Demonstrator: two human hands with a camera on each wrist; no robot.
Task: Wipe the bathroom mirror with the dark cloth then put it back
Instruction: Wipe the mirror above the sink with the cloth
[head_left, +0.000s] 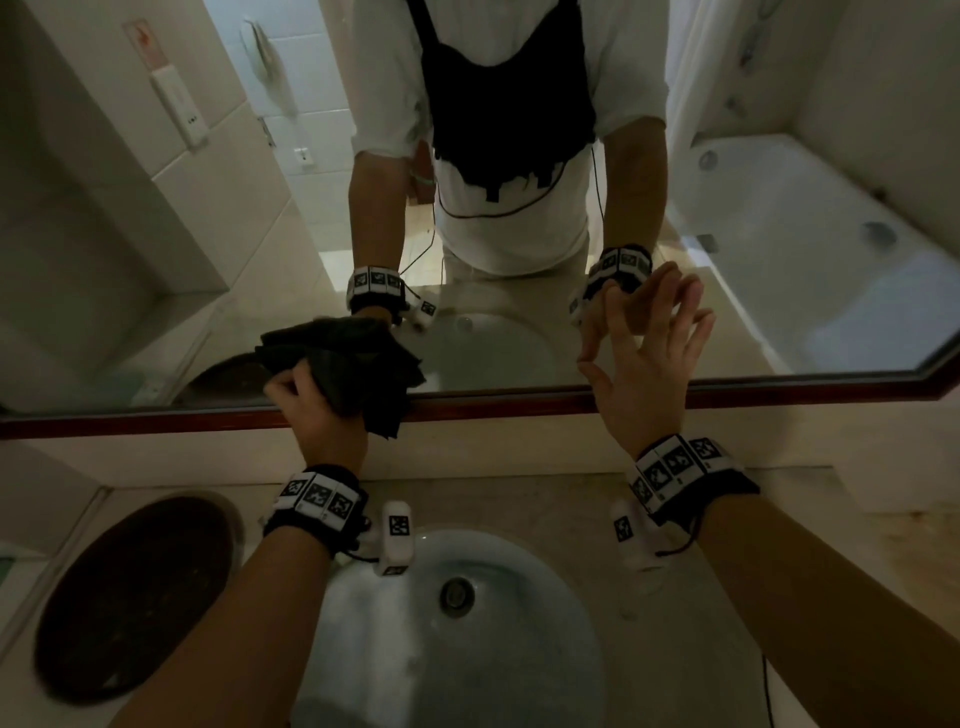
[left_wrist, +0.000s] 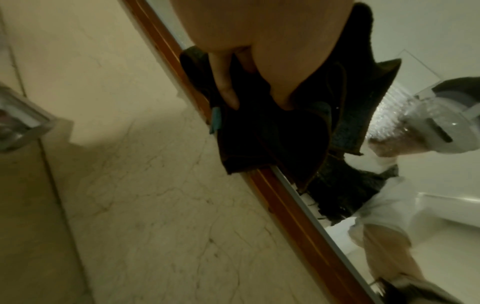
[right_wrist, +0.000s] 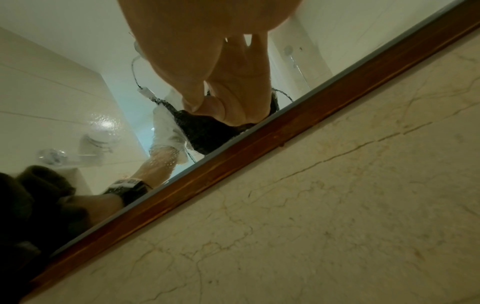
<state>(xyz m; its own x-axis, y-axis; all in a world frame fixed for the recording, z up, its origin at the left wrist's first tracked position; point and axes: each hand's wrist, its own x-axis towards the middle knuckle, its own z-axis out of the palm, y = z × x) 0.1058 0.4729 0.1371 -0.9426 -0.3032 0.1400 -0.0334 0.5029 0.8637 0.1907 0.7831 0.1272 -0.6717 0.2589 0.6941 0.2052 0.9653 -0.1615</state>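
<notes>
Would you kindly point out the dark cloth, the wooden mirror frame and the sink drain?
dark crumpled cloth (head_left: 358, 364), head view, its bunched middle.
reddish wooden mirror frame (head_left: 519, 402), head view, bottom rail.
round metal sink drain (head_left: 457, 596), head view, centre.

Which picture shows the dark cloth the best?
The head view: the whole dark cloth shows, bunched in the left hand against the mirror's bottom edge. The left wrist view shows it close, partly hidden behind fingers. The right wrist view catches only a dark blurry bit at its left edge.
</notes>
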